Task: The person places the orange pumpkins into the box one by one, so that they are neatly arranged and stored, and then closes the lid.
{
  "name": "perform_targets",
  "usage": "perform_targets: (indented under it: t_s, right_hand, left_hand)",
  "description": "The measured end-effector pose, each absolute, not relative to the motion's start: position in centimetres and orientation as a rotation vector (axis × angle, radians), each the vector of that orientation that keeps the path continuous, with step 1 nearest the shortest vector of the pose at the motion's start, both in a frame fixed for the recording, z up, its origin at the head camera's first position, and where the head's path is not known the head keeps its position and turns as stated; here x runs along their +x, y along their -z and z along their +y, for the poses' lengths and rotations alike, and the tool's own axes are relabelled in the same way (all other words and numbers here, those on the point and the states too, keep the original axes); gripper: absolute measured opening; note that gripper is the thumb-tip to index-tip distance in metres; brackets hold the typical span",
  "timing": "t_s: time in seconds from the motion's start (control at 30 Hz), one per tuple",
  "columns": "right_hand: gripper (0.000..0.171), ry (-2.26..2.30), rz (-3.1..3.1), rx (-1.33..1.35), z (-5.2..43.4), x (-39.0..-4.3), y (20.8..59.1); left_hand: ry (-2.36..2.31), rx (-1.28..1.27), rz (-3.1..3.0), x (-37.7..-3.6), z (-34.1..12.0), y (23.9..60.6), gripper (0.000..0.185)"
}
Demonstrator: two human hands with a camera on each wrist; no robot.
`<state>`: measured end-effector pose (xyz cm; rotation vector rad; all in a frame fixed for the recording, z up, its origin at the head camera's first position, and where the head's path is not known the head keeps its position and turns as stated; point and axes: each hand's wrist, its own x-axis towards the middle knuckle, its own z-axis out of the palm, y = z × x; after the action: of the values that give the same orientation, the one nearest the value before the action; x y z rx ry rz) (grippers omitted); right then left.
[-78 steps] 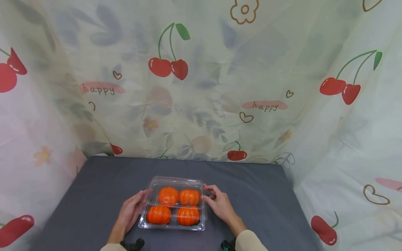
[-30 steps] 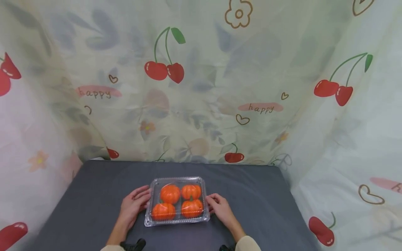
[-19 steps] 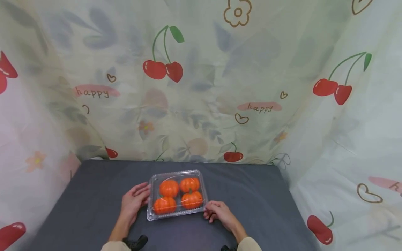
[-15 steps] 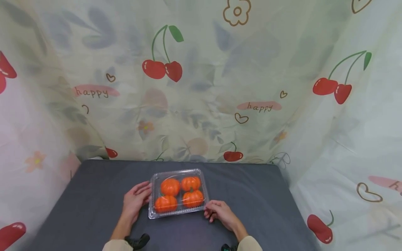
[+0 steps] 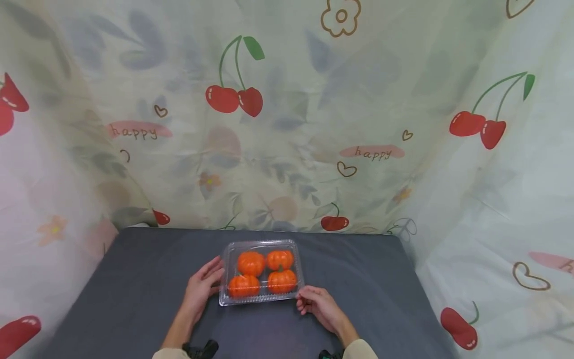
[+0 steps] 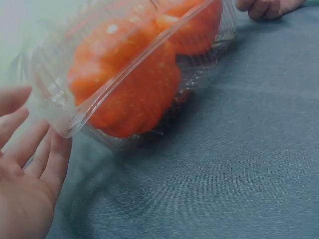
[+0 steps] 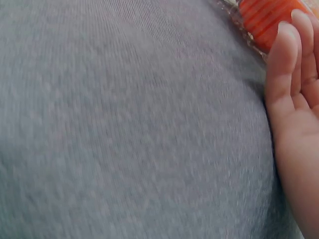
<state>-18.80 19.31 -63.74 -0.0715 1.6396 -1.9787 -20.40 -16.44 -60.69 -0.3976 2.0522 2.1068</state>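
Note:
A clear plastic clamshell box (image 5: 264,271) with its lid down holds four orange pumpkins (image 5: 250,263) and lies on the dark grey table (image 5: 134,284). My left hand (image 5: 204,285) lies beside the box's left side, fingers straight and close to its wall. In the left wrist view those fingers (image 6: 30,149) sit by the box's corner (image 6: 65,119), with a pumpkin (image 6: 129,94) behind the plastic. My right hand (image 5: 315,300) rests on the table at the box's near right corner, fingers loosely bent. In the right wrist view my right hand's fingers (image 7: 291,69) reach up to a pumpkin (image 7: 264,17).
A pale curtain (image 5: 287,124) printed with cherries and the word "happy" hangs behind the table and along both sides. Bare grey cloth lies to the left (image 5: 125,269) and right (image 5: 367,279) of the box.
The box has slid away from me and a little to the right. Both hands moved with it, the right one going from the box's right side to its near right corner.

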Motion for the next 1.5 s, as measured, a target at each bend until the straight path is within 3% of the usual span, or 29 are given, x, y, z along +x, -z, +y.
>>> perform_targets:
  t_s: [0.2, 0.43, 0.6, 0.73, 1.03, 1.5]
  right_hand:
    - [0.023, 2.016, 1.527, -0.074, 20.0, -18.7, 63.7]
    - [0.022, 2.048, 1.510, -0.082, 20.0, -18.8, 63.9]
    - [0.023, 2.071, 1.498, -0.057, 19.9, -18.7, 64.1]
    - [0.025, 2.084, 1.514, -0.033, 19.7, -18.8, 64.2]
    - [0.031, 2.080, 1.561, 0.076, 19.5, -19.1, 64.1]
    - [0.020, 2.120, 1.605, 0.153, 19.0, -19.6, 63.9]
  left_hand:
    - [-2.242, -0.275, 1.869, -19.2, -16.0, 60.3, 0.058]
    - [-2.278, -0.146, 1.813, -17.9, -15.3, 60.6, 0.074]
    - [-2.268, -0.211, 1.860, -18.0, -14.7, 61.3, 0.076]
    - [-2.256, -0.354, 1.900, -18.2, -14.2, 61.9, 0.070]
    - [-2.208, -0.515, 1.797, -18.3, -13.1, 61.9, 0.033]
    - [-2.257, -0.540, 1.733, -19.0, -12.3, 62.6, 0.031]
